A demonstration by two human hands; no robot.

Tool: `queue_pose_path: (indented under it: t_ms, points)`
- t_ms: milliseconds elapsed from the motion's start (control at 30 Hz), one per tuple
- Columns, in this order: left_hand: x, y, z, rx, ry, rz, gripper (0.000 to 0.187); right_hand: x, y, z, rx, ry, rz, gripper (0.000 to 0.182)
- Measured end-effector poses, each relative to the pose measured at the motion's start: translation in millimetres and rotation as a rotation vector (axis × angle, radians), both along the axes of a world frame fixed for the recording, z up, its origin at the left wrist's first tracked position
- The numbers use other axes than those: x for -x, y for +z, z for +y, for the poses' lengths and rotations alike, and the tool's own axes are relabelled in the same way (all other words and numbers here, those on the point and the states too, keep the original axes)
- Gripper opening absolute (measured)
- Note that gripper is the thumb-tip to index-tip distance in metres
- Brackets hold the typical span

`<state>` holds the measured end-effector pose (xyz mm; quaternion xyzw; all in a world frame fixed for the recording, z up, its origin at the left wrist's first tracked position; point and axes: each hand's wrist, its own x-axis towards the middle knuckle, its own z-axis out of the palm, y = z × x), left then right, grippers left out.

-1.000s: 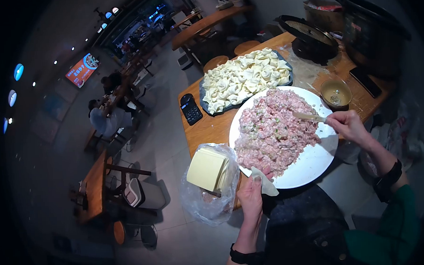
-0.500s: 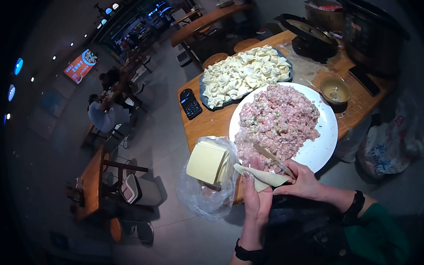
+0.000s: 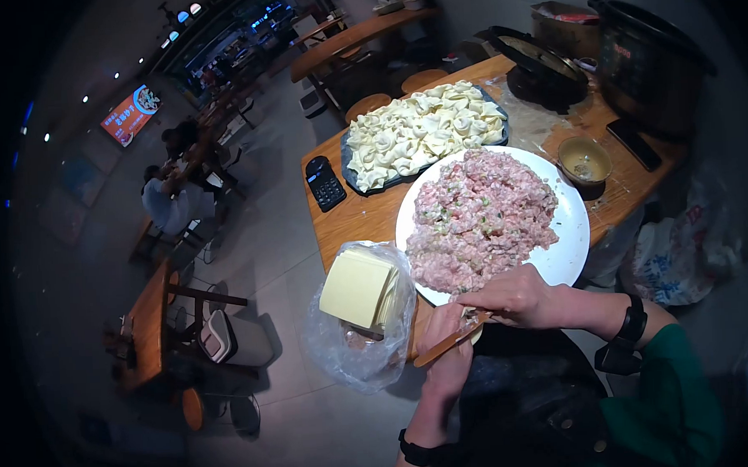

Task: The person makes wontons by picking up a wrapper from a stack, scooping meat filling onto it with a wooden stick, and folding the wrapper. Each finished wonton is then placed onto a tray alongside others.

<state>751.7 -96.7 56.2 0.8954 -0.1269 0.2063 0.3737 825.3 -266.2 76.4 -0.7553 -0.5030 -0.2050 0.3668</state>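
My right hand [image 3: 519, 296] is closed around a flat wooden spatula [image 3: 447, 345], whose blade points down to the left across my left hand. My left hand [image 3: 443, 335] is closed on a wonton wrapper [image 3: 477, 337]; only a pale edge shows, the rest covered by my fingers. Both hands meet at the front rim of a white plate [image 3: 573, 246]. A big mound of minced meat [image 3: 482, 216] with green bits fills most of that plate. Left of my hands, a stack of square wrappers [image 3: 358, 288] rests on a clear plastic bag [image 3: 346, 351].
Behind the plate, a dark tray [image 3: 362, 186] bears many folded wontons [image 3: 428, 131]. A black keypad device [image 3: 325, 184], small bowl [image 3: 586, 161], phone [image 3: 634, 144] and black pot [image 3: 646, 71] stand on the wooden table [image 3: 340, 227]. Plastic bags [image 3: 680, 258] hang at right.
My right hand has swung over my left, and the spatula now points down-left instead of up toward the meat. The wrapper, earlier folded and showing, is now mostly hidden between my hands.
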Motion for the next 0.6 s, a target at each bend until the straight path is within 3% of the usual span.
queue_pose_path:
  t_ms: [200, 267, 300, 367, 433, 500, 533, 600]
  points:
    - [-6, 7, 1, -0.125, -0.009, -0.092, 0.04, -25, 14, 0, 0.279, 0.032, 0.061, 0.012]
    - [-7, 21, 5, -0.141, 0.006, -0.129, 0.043, -52, 16, 11, 0.204, -0.053, 0.093, 0.013]
    - [-6, 28, 8, -0.137, 0.034, -0.17, 0.044, -70, 20, 16, 0.138, -0.138, 0.14, 0.014]
    - [-4, 39, 16, -0.148, 0.059, -0.225, 0.045, -112, 47, 39, -0.082, -0.295, 0.72, 0.021]
    - [0, 48, 29, -0.122, 0.091, -0.24, 0.043, -154, 72, 52, -0.265, -0.236, 0.689, 0.037]
    - [1, 58, 42, -0.131, 0.123, -0.241, 0.04, -177, 82, 64, -0.381, -0.345, 0.7, 0.059]
    - [2, 60, 50, -0.155, 0.143, -0.255, 0.041, -185, 84, 64, -0.326, -0.333, 0.737, 0.072]
    - [1, 59, 69, -0.184, 0.202, -0.293, 0.037, -187, 67, 57, -0.345, -0.249, 0.696, 0.061]
